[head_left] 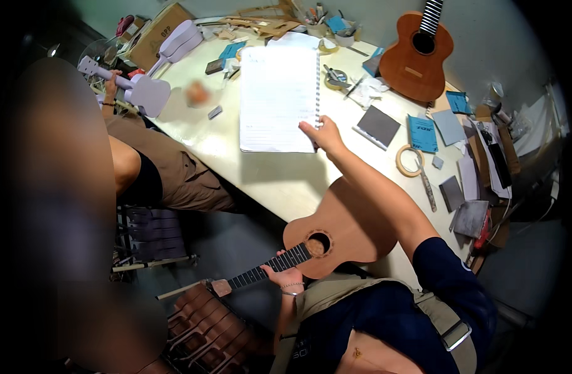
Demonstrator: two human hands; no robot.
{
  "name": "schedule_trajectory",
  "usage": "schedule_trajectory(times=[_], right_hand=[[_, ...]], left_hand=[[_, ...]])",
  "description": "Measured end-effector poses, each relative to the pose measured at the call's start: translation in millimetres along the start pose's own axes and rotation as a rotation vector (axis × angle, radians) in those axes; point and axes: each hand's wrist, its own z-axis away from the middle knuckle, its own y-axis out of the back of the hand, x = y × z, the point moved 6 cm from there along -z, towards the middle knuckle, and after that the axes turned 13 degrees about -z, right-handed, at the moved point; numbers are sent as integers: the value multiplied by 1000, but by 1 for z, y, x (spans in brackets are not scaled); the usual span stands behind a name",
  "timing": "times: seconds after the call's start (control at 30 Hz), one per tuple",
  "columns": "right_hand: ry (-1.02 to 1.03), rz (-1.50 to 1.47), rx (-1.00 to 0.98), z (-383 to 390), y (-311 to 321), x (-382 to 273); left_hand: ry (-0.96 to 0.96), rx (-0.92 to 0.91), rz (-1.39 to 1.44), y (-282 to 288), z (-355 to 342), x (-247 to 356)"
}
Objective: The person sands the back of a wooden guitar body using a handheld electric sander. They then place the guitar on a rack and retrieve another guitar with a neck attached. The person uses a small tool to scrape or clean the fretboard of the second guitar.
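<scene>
My left hand [285,274] is wrapped round the neck of an unfinished wooden ukulele [342,234] near where it meets the body. The ukulele lies slantwise in front of me, its headstock toward the lower left and its body by the table's near edge. No strings can be made out on it. Between thumb and fingers, my right hand [323,134] grips the lower right edge of a spiral-bound notebook [276,100] with lined pages. A shadow falls on the table below the notebook, which looks lifted off the surface. My right forearm crosses above the ukulele body.
Another brown ukulele [417,59] leans at the back right. Sanding blocks, blue packets [422,133] and a tape roll [410,161] lie on the right of the table [205,137]. At left, a person [167,156] holds a lilac ukulele [146,93]. Racks of ukulele parts [211,318] stand below.
</scene>
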Motion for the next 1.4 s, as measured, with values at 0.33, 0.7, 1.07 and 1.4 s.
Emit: schedule_trajectory(times=[0.33,0.7,1.07,1.4], right_hand=[[116,906,-195,-10,3,63],[165,1107,776,189,288,35],[213,987,620,192,310,47],[21,860,610,183,322,65]], left_hand=[[-26,-72,-19,28,-10,0],[58,-21,-114,15,-12,6],[146,-40,-104,20,-18,7],[177,-69,-127,32,-28,2]])
